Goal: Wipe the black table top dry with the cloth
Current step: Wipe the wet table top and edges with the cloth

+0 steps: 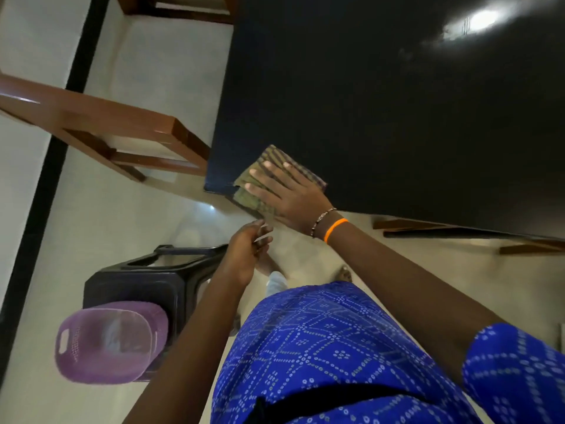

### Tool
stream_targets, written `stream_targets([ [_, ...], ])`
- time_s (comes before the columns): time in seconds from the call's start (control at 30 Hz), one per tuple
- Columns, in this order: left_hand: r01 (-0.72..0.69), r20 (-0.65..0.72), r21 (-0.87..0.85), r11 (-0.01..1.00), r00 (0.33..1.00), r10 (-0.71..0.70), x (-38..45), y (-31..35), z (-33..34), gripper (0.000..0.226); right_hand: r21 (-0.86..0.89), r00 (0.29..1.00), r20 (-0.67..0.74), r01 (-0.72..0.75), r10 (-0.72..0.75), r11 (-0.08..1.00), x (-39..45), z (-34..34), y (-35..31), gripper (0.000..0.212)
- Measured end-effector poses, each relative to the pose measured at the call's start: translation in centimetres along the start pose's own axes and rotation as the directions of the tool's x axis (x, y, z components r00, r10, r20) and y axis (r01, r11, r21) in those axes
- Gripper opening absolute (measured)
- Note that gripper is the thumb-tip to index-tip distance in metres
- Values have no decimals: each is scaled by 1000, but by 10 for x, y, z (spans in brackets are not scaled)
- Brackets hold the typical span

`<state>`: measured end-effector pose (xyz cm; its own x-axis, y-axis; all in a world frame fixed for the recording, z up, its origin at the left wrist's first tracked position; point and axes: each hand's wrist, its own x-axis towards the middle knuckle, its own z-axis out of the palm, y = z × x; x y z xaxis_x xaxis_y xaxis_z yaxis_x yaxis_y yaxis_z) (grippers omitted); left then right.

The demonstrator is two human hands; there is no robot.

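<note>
Right grip [289, 195] presses flat the striped woven cloth [269, 175] on glossy black table top [382, 102].

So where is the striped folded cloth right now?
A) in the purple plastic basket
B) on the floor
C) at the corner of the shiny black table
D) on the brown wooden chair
C: the right hand presses the striped folded cloth flat at the near corner of the shiny black table.
</note>
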<state>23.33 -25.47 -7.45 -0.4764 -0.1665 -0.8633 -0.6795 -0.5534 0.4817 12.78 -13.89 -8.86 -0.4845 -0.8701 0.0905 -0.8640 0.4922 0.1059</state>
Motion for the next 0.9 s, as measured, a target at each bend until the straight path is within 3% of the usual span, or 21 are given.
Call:
stream_targets([
  [0.07, -25, 56, 66, 998, 998, 21, -5, -6, 25, 19, 5, 1000, 4, -1, 1, 1000, -39, -2, 26, 52],
  [0.2, -73, 168, 216, 974, 985, 36, -17, -24, 82, 23, -17, 998, 43, -41, 42, 999, -126, -5, 79, 73],
  [0.33, -144, 240, 365, 920, 969, 57, -33, -44, 137, 22, -42, 996, 33, -87, 89, 995, -202, -8, 123, 75],
  [0.63, -301, 443, 675, 673, 895, -45, -60, -88, 218, 18, -36, 964, 25, -265, 266, 964, -308, -12, 177, 77],
  [0.77, -338, 469, 733, 591, 879, -80, -64, -96, 229, 18, 11, 914, -1, -406, 406, 914, -359, -19, 195, 63],
  [0.9, -354, 473, 768, 534, 876, -99, -64, -102, 237, 21, 25, 798, 19, -603, 602, 798, -403, -23, 205, 66],
])
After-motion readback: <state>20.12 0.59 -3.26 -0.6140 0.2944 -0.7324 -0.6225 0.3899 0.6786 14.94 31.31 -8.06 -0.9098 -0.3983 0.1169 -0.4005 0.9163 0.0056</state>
